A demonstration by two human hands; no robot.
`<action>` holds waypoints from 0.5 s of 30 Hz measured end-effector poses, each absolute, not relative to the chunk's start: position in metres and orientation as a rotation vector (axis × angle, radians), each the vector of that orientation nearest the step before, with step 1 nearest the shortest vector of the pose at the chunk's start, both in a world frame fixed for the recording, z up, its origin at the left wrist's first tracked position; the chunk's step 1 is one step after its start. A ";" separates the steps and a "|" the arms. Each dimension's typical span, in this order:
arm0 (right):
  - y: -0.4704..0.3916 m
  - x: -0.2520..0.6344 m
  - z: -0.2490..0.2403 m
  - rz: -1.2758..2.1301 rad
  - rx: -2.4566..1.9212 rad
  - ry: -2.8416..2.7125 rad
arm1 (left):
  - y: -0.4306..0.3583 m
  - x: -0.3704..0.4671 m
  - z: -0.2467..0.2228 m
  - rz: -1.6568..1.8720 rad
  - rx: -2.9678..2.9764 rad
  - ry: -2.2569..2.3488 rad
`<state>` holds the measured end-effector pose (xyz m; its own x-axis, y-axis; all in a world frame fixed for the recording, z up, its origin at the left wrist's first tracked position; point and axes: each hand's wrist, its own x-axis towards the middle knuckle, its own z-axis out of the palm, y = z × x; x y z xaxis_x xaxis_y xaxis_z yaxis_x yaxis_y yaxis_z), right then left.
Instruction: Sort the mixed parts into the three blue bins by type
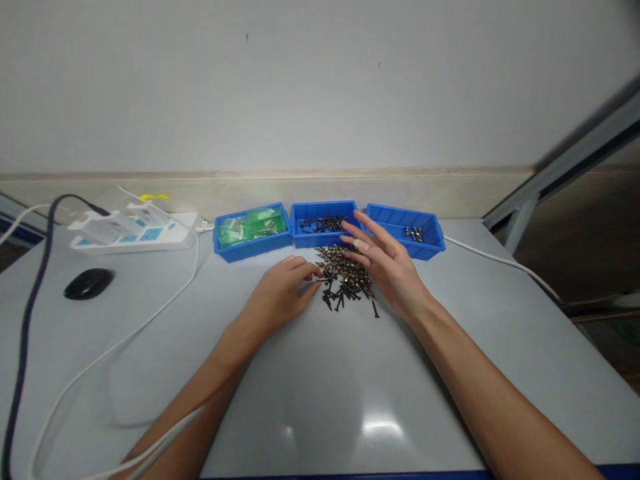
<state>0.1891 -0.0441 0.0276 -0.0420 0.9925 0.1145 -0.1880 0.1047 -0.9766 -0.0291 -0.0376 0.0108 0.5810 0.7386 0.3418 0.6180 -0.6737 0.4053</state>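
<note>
Leftmost on the pale grey worktop [320, 400] lies a black oval computer mouse [89, 283], and behind it a white power strip with blue sockets [133, 230], its white cable [150, 320] trailing toward the near edge; both sit well apart from the hands, out of the working area. Further along, three blue plastic bins stand in a row against the wall, close enough to reach from the middle of the worktop: the left blue bin [253, 231] holds clear green-tinted bags, the middle blue bin [323, 224] holds dark screws, and the right blue bin [406, 231] holds only a few small silvery fasteners.

Just in front of the middle bin lies a loose pile of small dark and brass-coloured screws [346, 277], spread flat on the worktop so that single pieces can be singled out. The left hand [277, 297] rests palm down at the pile's left edge, its grip narrow, fingertips pinched at what looks like one dark screw. The right hand [387, 263] hovers over the pile's right side, fingers spread and grip wide, holding nothing; one finger wears a pale band or tape.
</note>
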 end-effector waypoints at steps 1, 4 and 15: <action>-0.044 0.189 0.028 1.236 -0.957 -1.159 | -0.037 -0.029 0.010 0.669 2.583 1.137; -0.043 0.190 0.031 1.237 -0.982 -1.153 | -0.037 -0.028 0.009 0.572 2.590 1.165; -0.040 0.191 0.020 1.187 -1.020 -1.259 | -0.034 -0.028 0.016 0.973 2.517 1.066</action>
